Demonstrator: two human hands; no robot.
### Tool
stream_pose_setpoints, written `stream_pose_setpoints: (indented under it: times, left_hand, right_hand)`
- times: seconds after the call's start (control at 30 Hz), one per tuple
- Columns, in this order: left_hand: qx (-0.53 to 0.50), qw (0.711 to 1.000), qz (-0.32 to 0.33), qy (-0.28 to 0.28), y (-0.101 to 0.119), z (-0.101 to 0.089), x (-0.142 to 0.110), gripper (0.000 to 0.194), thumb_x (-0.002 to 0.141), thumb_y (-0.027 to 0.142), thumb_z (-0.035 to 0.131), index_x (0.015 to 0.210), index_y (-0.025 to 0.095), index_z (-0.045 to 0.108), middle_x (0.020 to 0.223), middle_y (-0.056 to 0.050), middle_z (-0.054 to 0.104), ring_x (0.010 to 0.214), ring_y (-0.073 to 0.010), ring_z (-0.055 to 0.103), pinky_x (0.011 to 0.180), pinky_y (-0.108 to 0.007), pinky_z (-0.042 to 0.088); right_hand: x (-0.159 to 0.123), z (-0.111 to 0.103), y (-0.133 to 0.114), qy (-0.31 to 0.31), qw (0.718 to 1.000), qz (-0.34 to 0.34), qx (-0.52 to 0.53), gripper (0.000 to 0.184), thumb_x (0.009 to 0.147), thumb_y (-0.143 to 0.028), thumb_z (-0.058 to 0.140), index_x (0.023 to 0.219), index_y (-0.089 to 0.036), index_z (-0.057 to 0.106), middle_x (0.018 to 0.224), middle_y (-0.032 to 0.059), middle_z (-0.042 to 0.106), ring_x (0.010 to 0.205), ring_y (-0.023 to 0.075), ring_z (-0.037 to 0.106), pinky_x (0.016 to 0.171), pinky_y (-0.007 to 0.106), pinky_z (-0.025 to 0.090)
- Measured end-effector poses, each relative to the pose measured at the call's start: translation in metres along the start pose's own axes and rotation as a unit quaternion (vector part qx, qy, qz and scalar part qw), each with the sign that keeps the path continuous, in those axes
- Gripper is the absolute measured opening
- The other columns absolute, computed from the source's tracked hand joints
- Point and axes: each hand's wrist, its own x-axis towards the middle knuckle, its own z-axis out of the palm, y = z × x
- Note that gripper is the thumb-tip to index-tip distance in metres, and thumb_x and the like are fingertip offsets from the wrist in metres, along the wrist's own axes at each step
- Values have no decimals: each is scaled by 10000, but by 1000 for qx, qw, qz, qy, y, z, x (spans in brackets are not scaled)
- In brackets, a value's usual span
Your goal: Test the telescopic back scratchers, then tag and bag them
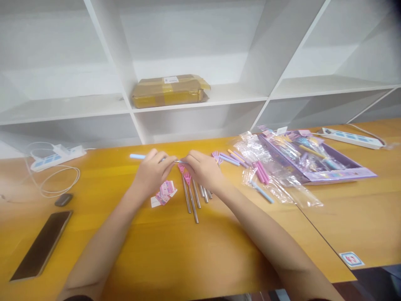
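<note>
My left hand is closed around a light blue handle sleeve, whose end sticks out to the left. A thin metal rod bridges the gap between my hands, and my right hand pinches its other end; what lies inside those fingers is hidden. Below my hands lie several back scratchers with bare metal shafts, two showing pink hand-shaped heads. A purple scratcher head is just beyond my right hand. Small pink and white paper cards are piled below my left hand.
Loose purple sleeves, pink sleeves and a blue sleeve lie right, beside clear plastic wrappers. A purple box holds wrapped scratchers. Phone, power strips and a taped carton stand around.
</note>
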Motion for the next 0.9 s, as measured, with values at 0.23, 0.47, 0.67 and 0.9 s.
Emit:
stream_pose_setpoints:
  times: [0.23,0.47,0.67,0.9]
  left_hand:
    - [-23,999,15,45,1,-3,1,101,1064,298,640,1056,234,718,936,-50,730,832,-223,557,746,-358,459]
    - [-9,997,23,72,3,-4,1,104,1058,278,649,1081,256,748,902,-42,718,810,-210,532,739,-350,461]
    - [-32,997,1,63,4,-14,3,125,1065,301,633,1058,267,754,917,-44,745,838,-216,574,771,-371,492]
    - [-37,996,-1,77,2,-22,5,111,1051,307,658,1050,268,761,923,-41,774,828,-214,610,769,-377,503]
  right_hand:
    - [1,-3,-7,18,1000,-12,16,292,1160,-296,451,1025,-217,698,849,32,631,770,170,539,664,305,341]
    - [3,-8,-8,32,999,-22,3,288,1159,-298,463,1009,-213,695,832,31,622,758,170,532,661,305,344]
    - [5,-16,-8,1,1000,-4,23,332,1167,-360,434,1040,-231,711,853,39,637,782,179,551,681,313,368]
    - [8,-25,-9,3,1000,2,20,355,1167,-374,427,1024,-237,722,845,41,635,778,185,549,688,327,358]
